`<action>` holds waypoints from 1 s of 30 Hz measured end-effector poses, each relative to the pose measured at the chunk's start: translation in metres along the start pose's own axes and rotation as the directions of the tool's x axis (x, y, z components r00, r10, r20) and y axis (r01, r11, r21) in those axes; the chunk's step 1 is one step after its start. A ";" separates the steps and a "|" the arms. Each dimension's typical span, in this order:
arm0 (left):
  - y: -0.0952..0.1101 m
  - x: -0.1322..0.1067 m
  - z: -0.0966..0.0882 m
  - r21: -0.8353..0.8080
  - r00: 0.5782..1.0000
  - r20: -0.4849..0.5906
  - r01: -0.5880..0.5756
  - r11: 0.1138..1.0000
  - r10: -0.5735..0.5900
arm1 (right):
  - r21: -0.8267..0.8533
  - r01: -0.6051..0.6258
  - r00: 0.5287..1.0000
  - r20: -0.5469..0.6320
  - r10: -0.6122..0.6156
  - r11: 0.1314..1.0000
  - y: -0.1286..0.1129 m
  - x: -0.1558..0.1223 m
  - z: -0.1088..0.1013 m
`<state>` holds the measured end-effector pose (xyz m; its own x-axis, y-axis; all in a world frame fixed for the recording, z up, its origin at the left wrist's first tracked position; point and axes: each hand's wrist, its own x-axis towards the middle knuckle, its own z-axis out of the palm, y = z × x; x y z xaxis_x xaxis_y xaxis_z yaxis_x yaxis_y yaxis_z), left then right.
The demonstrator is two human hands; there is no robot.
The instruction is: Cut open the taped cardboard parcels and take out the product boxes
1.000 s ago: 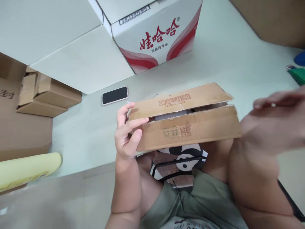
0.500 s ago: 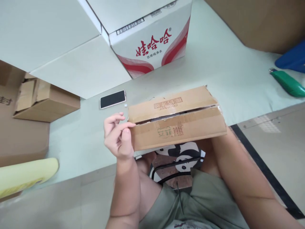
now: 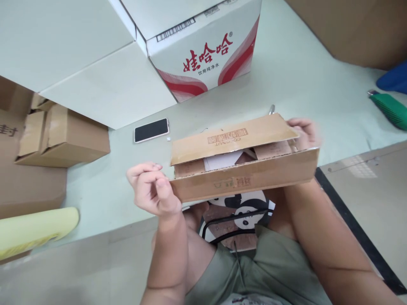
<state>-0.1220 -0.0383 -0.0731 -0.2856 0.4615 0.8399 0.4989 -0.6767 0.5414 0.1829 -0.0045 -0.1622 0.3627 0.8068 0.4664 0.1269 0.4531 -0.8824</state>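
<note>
A brown cardboard box (image 3: 273, 169) lies in front of me at the table's near edge, with printed lettering on its top flaps. The two long flaps stand partly raised, and through the gap I see a white piece (image 3: 222, 161) and brown inner flaps. My left hand (image 3: 152, 188) is at the box's left end, its fingers curled and its thumb against the near flap's corner. At the right end, my right hand (image 3: 303, 132) grips the flap edges, its fingers slightly blurred and partly hidden behind the cardboard.
A phone (image 3: 151, 130) lies behind the box on the left. White cartons (image 3: 203, 63) stand at the back, brown boxes (image 3: 73, 135) at the left. A yellow roll-like object (image 3: 38, 231) is at lower left. A green-handled cutter (image 3: 388, 110) lies far right; a metallic tip (image 3: 271, 109) shows behind the box.
The flaps have lifted apart and the gap between them has widened, showing the inside. My right hand has come into sight at the right end. My left hand has shifted slightly left.
</note>
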 end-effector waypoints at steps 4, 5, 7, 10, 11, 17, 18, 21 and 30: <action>-0.005 -0.010 0.003 -0.146 0.983 0.029 0.182 0.972 -0.180 | 0.177 0.360 0.919 -0.237 -0.315 0.916 -0.045 0.013 0.005; -0.006 -0.011 0.003 -0.189 0.974 0.060 0.225 0.956 -0.217 | 0.207 0.426 0.898 -0.217 -0.384 0.880 -0.055 0.015 0.006; -0.008 -0.012 0.004 -0.251 0.953 0.141 0.296 0.922 -0.268 | 0.239 0.466 0.883 -0.066 -0.465 0.852 -0.069 0.018 0.006; -0.007 -0.008 0.004 -0.276 0.899 0.288 0.406 0.871 -0.328 | 0.224 0.438 0.871 0.134 -0.472 0.871 -0.080 0.016 0.001; -0.006 -0.006 0.004 -0.273 0.881 0.325 0.435 0.858 -0.343 | 0.227 0.420 0.874 0.160 -0.459 0.879 -0.082 0.014 0.000; -0.004 -0.001 0.004 -0.262 0.778 0.427 0.594 0.760 -0.461 | 0.248 0.197 0.891 0.359 -0.279 0.949 -0.090 0.004 -0.006; -0.005 -0.001 0.003 -0.256 0.762 0.433 0.617 0.744 -0.482 | 0.264 0.184 0.879 0.386 -0.278 0.947 -0.091 0.003 -0.007; -0.013 0.001 -0.003 -0.223 0.727 0.403 0.667 0.711 -0.556 | 0.283 0.159 0.848 0.451 -0.277 0.946 -0.093 0.006 -0.008; -0.016 0.023 -0.041 0.044 0.674 0.713 0.232 0.972 -0.193 | 0.300 0.132 0.721 0.624 -0.300 0.945 -0.103 0.015 -0.002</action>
<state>-0.1699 -0.0398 -0.0607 0.2939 0.8509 0.4354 0.4550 -0.5251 0.7192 0.1772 -0.0398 -0.0647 -0.3527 0.6830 0.6396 -0.1094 0.6488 -0.7531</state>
